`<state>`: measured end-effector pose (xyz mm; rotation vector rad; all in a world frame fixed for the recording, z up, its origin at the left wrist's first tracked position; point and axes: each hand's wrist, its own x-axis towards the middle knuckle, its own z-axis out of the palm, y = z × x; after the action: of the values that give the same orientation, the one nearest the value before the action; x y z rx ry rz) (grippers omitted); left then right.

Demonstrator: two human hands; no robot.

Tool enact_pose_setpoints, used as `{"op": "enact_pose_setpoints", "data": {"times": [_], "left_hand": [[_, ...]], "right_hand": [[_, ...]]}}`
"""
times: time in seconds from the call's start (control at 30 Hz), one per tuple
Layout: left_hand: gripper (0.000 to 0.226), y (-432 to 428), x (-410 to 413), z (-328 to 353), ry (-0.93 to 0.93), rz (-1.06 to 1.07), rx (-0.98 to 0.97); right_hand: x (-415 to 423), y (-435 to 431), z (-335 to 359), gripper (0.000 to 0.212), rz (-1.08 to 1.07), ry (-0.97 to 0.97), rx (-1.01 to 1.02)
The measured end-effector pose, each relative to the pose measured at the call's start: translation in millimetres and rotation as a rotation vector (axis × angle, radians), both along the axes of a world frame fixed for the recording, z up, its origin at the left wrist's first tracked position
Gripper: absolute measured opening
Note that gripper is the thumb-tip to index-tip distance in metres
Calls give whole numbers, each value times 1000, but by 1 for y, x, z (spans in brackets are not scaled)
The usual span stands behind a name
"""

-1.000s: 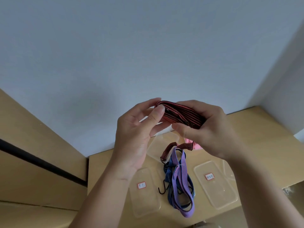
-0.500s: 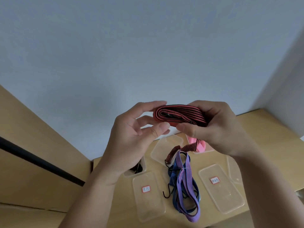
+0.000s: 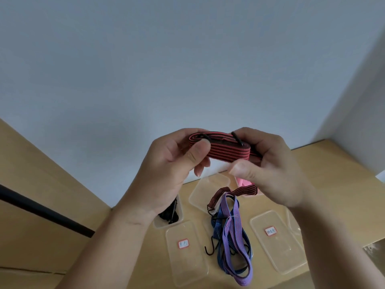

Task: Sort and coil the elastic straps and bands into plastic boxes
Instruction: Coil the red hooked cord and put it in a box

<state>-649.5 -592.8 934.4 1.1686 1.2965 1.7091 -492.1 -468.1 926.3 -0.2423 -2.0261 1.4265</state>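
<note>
Holding the coiled red strap (image 3: 228, 153) above the purple strap (image 3: 225, 207) on the counter (image 3: 343, 174), you pinched one end in your left hand (image 3: 166, 174), the other in your right hand (image 3: 275, 170).

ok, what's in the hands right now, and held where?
A coiled red strap, held up between both hands: the left hand pinches its left end with thumb and fingers, the right hand grips its right end.
</note>
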Motion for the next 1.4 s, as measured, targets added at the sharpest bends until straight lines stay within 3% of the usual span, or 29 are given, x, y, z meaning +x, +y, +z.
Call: {"op": "enact_pose_setpoints", "data": {"times": [0.13,0.3,0.47,0.57,0.63,0.77,0.97,1.17,1.4], "left_hand": [[25,12,7,-5,-192,62,-11],[39,21,8,-13,-162,217,-100],[36,20,2,-18,-212,227,-118],[23,23,3,-22,-194,325,-118],[18,26,4,-27,-95,420,-128],[12,31,7,-39,287,611,-130],[16,32,9,-58,824,688,60],[22,32,3,-56,992,571,120],[21,22,2,-55,1060,377,-8]], "right_hand": [[-12,-14,-16,40,-293,-131,372],[-22,-16,-32,37,-566,-89,549],[-22,-11,-41,31,-651,-9,719],[-25,-13,-47,22,-692,21,800],[-24,-15,-48,19,-685,23,855],[-23,-14,-42,14,-588,-22,980],[-15,4,-12,12,-302,-181,1024],[-17,17,7,23,-259,-235,896],[-24,26,3,23,-152,-355,722]]}}
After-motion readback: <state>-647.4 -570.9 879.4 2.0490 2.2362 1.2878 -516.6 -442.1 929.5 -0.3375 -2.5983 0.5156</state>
